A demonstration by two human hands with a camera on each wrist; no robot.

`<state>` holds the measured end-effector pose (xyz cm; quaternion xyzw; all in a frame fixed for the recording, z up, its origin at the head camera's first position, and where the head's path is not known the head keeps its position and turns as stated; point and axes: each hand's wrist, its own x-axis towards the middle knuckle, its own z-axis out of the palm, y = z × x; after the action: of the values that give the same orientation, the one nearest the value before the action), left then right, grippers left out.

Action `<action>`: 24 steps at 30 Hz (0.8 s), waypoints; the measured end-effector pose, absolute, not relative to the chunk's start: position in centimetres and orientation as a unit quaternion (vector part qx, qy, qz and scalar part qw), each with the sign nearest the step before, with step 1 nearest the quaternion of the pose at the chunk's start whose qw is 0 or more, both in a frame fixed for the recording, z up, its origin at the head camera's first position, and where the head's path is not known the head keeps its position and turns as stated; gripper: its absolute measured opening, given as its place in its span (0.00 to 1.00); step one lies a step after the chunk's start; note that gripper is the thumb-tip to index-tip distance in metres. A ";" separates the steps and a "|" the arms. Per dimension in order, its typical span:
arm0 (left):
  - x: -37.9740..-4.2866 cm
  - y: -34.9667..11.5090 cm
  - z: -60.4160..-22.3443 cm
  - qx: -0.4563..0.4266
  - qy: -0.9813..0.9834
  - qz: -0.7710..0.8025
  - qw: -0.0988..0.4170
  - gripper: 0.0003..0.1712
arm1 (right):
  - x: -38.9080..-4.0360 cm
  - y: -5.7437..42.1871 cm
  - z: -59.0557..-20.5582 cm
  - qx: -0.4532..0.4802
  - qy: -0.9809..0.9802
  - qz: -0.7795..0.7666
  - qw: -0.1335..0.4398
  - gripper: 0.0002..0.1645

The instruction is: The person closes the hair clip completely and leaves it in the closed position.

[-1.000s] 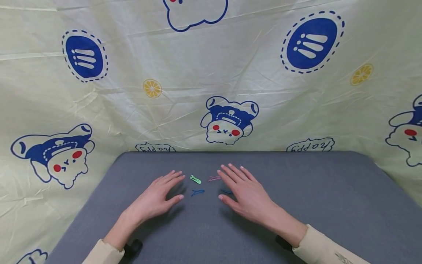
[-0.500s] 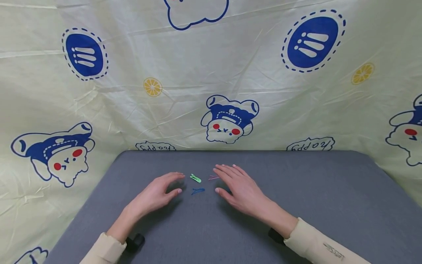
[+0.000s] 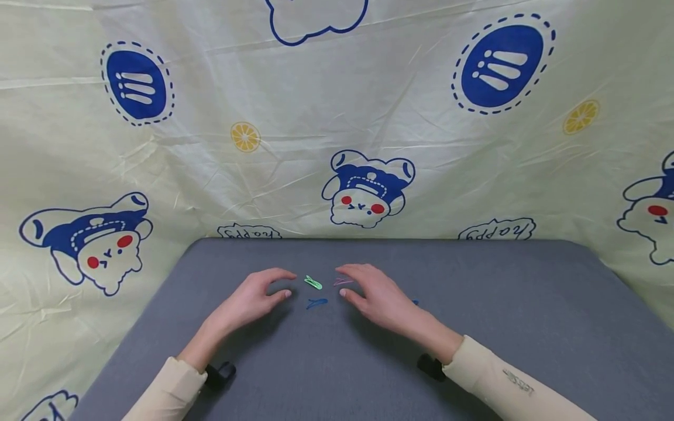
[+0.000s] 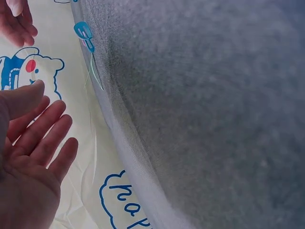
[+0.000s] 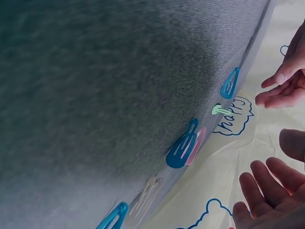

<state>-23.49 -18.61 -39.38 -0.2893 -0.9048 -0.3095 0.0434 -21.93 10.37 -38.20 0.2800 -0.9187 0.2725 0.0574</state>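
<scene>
1. Left hand (image 3: 257, 296) and right hand (image 3: 378, 296) are hovering, thumbs parted from fingers, holding nothing.
2. Green clip (image 3: 313, 283) is lying just right of the left fingertips, slanting far-left to near-right.
3. Pink clip (image 3: 343, 282) is lying nearer the right hand.

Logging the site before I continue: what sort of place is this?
Probably a makeshift tabletop workspace: a pale, cartoon-printed sheet hangs behind a grey, fabric-covered table, with small blue teardrop hair clips on it.
</scene>
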 end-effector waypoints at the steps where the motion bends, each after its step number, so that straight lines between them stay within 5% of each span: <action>1: -23.6 -18.6 -39.4 -0.288 -0.905 -0.311 0.043 0.19 | -22.0 10.2 -38.2 0.276 -0.918 0.279 0.051 0.26; 24: -24.6 -17.8 -40.3 -0.281 -0.888 -0.363 -0.032 0.14 | -23.9 8.1 -39.7 0.269 -0.885 0.377 -0.050 0.16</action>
<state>-24.59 -17.84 -40.25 -0.2814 -0.8875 -0.3634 -0.0323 -23.87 8.09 -39.71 0.2689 -0.8851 0.3767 -0.0497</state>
